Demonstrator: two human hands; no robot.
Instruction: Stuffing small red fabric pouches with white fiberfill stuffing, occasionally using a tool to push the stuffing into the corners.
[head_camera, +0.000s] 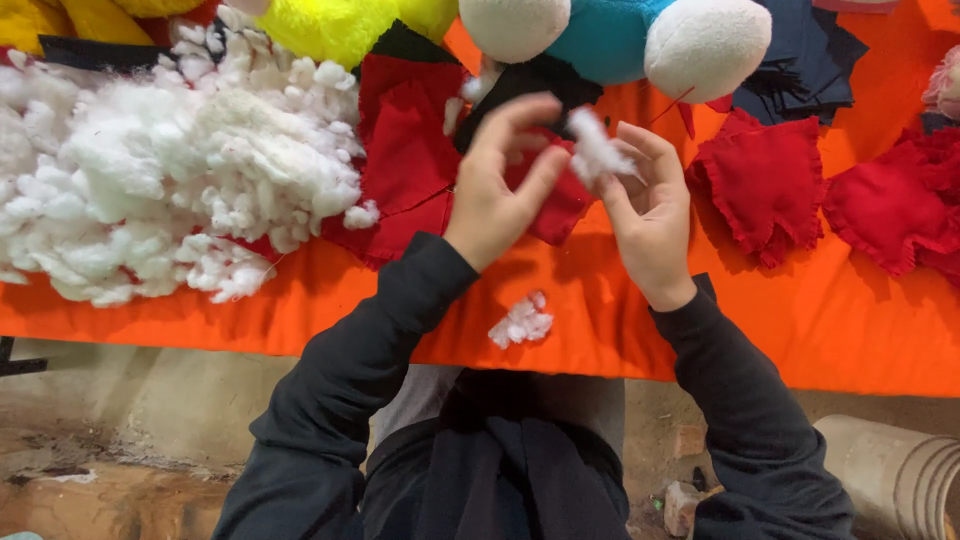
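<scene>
An orange cloth (800, 320) covers the table, hanging over its near edge above a rough, dirty floor. At the left end sits a big heap of white stuffing (170, 170), loose and fluffy, spreading almost to the near edge. Along the far edge lie plush toys: a yellow one (340, 25) and a blue one with round white parts (610, 35), with dark blue fabric pieces (810, 55) beside it. Toward the right end lie stuffed red pieces with frayed edges (765, 180), one next to another.

In the middle of the table the person, in dark sleeves, works over a red fabric piece (555, 210). The left hand (500, 190) is closed on it, thumb and fingers pinching its upper edge. The right hand (650, 210) pinches a small tuft of white stuffing (595, 150) between thumb and fingertips, held just above the red piece and right beside the left hand's fingers. More flat red fabric (410, 160) lies under and to the left of the hands, touching the heap. A small clump of stuffing (522, 322) lies on the cloth near the near edge, between the two forearms. A pale ribbed pipe (890, 470) lies on the floor at the right.
</scene>
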